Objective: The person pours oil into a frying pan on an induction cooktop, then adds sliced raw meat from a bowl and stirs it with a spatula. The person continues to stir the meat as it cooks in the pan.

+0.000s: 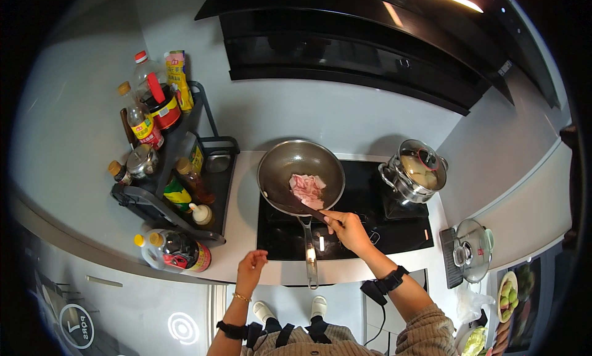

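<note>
My right hand (346,227) grips the handle of a dark spatula (301,205) over the near side of a steel-rimmed wok (277,167). The spatula's blade is inside the wok, left of a clump of thin, pale pink raw meat slices (307,188). The meat lies on the wok's bottom and looks largely uncooked. The wok's long metal handle (309,252) points towards me and is free of both hands. My left hand (251,265) hovers near the counter's front edge, left of that handle, fingers loosely curled around nothing.
The wok stands on a black glass cooktop (397,240). A lidded steel pot (414,172) occupies its right side. Left is a dark two-tier rack (222,194) of seasoning bottles; large bottles (182,250) stand before it. A glass lid (472,250) rests at right. Overhead hangs a range hood (351,55).
</note>
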